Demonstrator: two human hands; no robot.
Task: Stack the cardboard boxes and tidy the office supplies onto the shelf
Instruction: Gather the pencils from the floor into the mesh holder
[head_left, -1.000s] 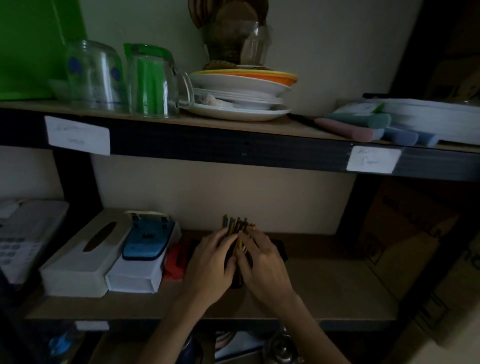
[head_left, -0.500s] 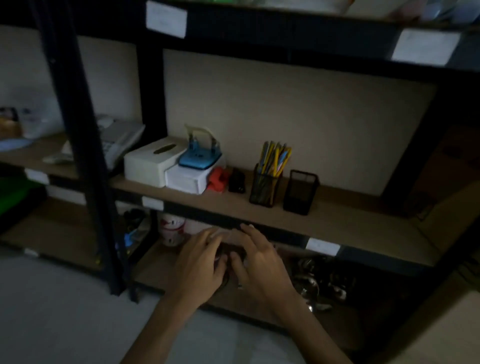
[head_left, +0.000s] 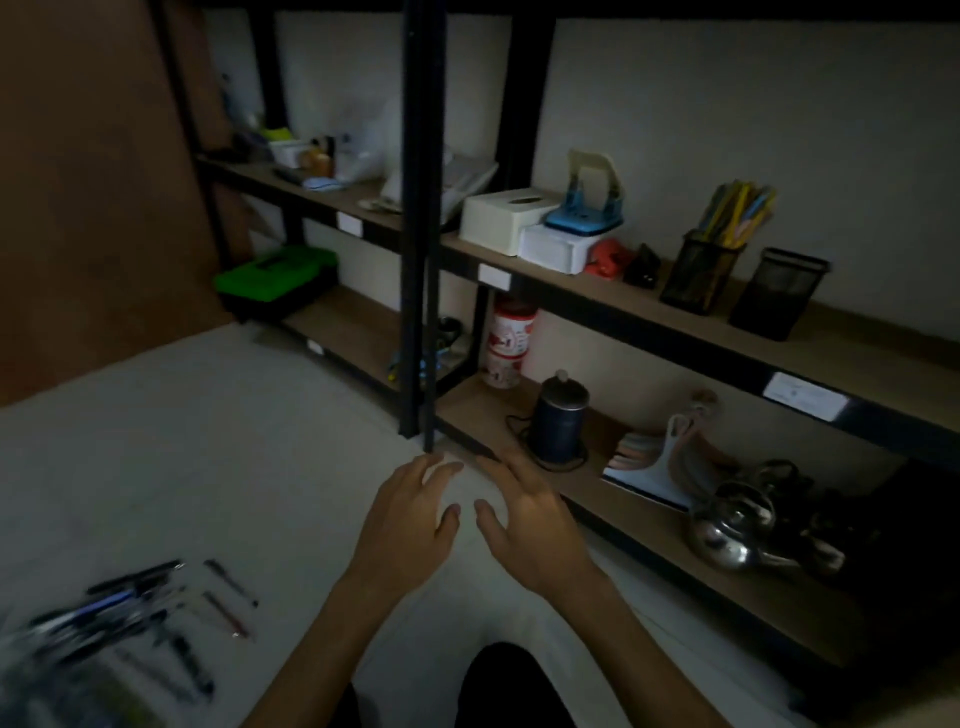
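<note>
Left hand (head_left: 410, 525) and right hand (head_left: 524, 525) are hovering side by side, palms down, over the pale floor (head_left: 208, 441). Each grip is standing apart, fingers spread and relaxed, holding nothing. The fingertips are reaching toward the front edge of the lowest board of the black-framed wooden shelf (head_left: 649, 306).

Containers: a black wire-mesh pen cup (head_left: 701, 275) is standing upright on the middle board and is holding yellow and blue pencils (head_left: 737, 213). The pencils are standing on end, leaning slightly right. Just beside it, to the right, a second black mesh cup (head_left: 779, 293) is standing upright; its contents cannot be made out.

Dark loose pens (head_left: 156, 608) are lying flat on the floor, well left of the hands. Their long axes are running in mixed diagonals; the leftmost ones are blurring together.
</note>
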